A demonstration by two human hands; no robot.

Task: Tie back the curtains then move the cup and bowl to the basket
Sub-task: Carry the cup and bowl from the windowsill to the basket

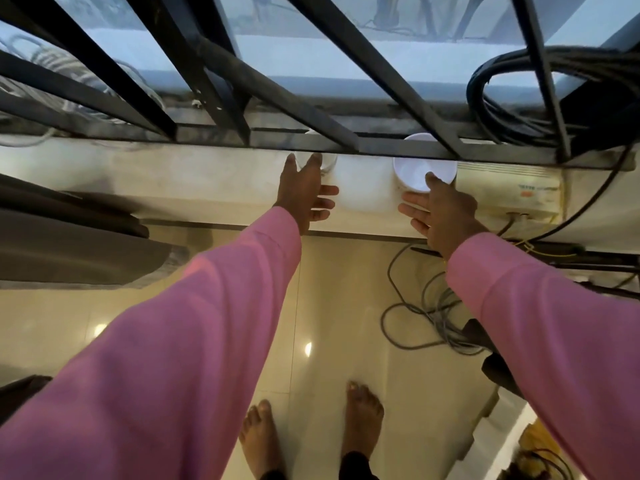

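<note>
Both hands are stretched out far in front of me, and my arms are in pink sleeves point(214, 306). My left hand point(304, 192) is spread wide in the middle of the frame. Two of its fingertips are up by the cup point(329, 162), and the other fingers point to the right. I cannot tell if they touch the cup. My right hand point(440, 209) is spread wide too, a bit to the right. Its thumb lies over the near edge of the bowl point(419, 168), and its fingers point left, under the bowl.

I see only part of the cup. It looks pale and see-through. The bowl is white, round and open at the top. Both sit on the white window ledge point(207, 178), right under the black bars point(277, 98), with the cup left of the bowl.
</note>
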